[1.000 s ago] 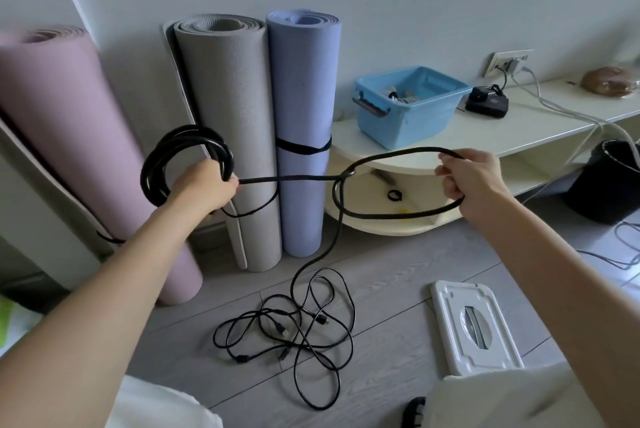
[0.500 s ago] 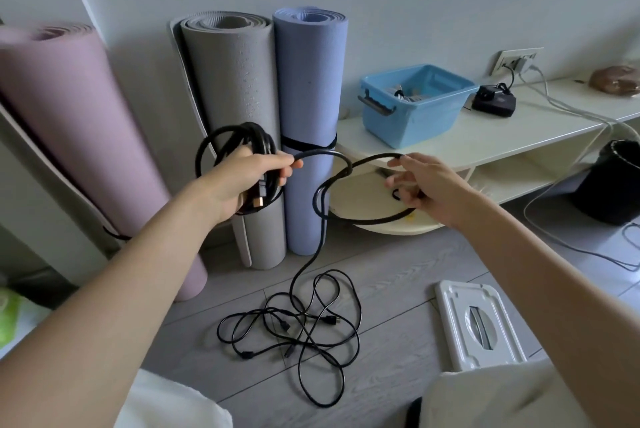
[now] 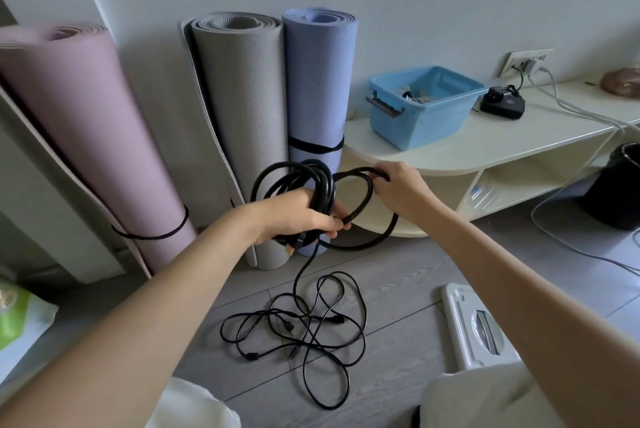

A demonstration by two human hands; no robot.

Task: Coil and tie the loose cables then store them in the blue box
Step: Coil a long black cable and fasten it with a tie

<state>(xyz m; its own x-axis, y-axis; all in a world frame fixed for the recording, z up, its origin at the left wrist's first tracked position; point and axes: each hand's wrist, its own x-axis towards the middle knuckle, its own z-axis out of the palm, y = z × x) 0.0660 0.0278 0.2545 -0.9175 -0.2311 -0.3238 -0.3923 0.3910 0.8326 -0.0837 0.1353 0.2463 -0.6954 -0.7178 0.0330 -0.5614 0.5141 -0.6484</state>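
**Coiling a black cable in front of the rolled mats**

At far left we see a pink mat (image 3: pixel 86 136) leaning on the wall, then a grey mat (image 3: pixel 249 108) and a lilac mat (image 3: pixel 320 81) standing upright on the floor (image 3: pixel 398 289). In front of the grey and lilac mats our left hand (image 3: pixel 298 216) curls its fingers round a bundle of black loops, the coiled cable (image 3: pixel 322 185), gripping it from behind so that the loops rise above the knuckles. One further loop runs rightward from the bundle to our right hand (image 3: pixel 398 188), which pinches it between thumb and curled fingers, level with the edge of the cream shelf unit (image 3: pixel 502 147). From the bundle a single strand drops to the floor and ends in a tangle of loose cables (image 3: pixel 304 330) lying between our forearms. On the top of the shelf unit stands the blue box (image 3: pixel 426 105), well apart from both hands, with some items inside that we cannot make out. To its right lies a black adapter (image 3: pixel 502 103), below a wall socket (image 3: pixel 524 62). A white stool (image 3: pixel 474 327) sits on the floor at lower right.
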